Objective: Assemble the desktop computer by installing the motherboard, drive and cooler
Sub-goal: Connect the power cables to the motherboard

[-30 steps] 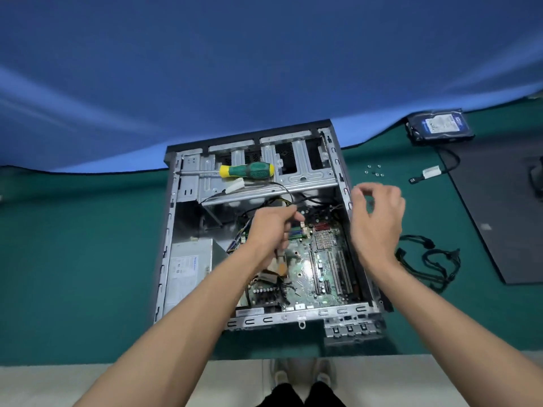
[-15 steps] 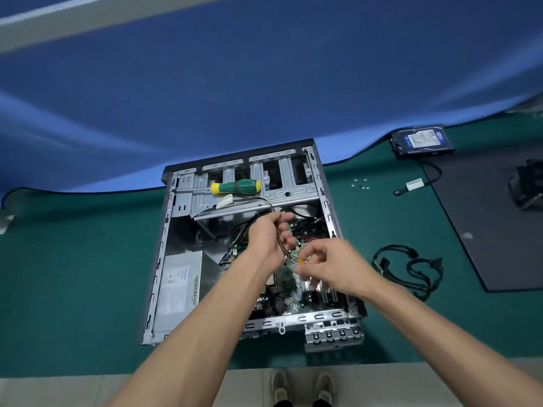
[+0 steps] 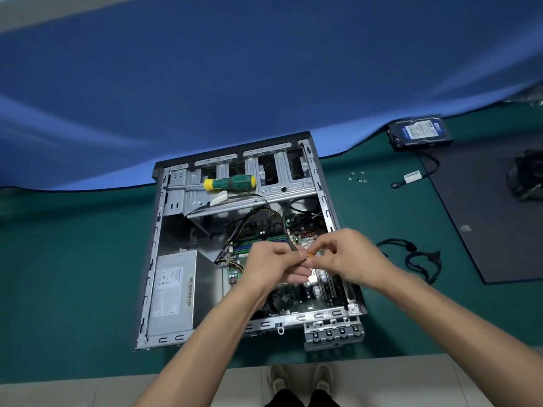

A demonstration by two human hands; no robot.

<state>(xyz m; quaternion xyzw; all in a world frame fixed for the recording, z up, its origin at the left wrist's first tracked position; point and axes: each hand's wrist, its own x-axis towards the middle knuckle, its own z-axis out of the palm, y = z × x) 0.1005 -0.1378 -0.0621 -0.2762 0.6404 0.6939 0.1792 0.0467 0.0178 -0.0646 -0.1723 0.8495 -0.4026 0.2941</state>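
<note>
- Desktop computer case (image 3: 323, 198) lies open on its side near the middle of the table (image 3: 73, 259), front edge close to the table's near edge, and the motherboard (image 3: 264, 230) is already sitting inside it.
- What's changed in the last second: the right hand (image 3: 349, 257) was hovering up over the case's right wall, and now it's come in to meet the left hand (image 3: 273, 264) over the board.
- Left hand is curled round a black cable (image 3: 284, 224) that loops up toward the drive cage; right hand has its fingertips pinched on the small orange connector (image 3: 310, 254) at the cable's end.
- My read: this is lining up a plug for a board header, so we're in the cabling bit, with drive and cooler not in yet.
- Count: one hard drive (image 3: 418, 131) at the far right of the table, one dark thing I take for the cooler (image 3: 526, 177) at the right edge (blurry), one green-and-yellow screwdriver (image 3: 230, 183) resting on the drive cage, one power supply (image 3: 176, 292) in the case's near-left corner.
- Also five or so loose screws (image 3: 357, 177) right of the case, one spare black cable bundle (image 3: 411, 257), and one short labelled cable (image 3: 411, 177) by the drive.
</note>
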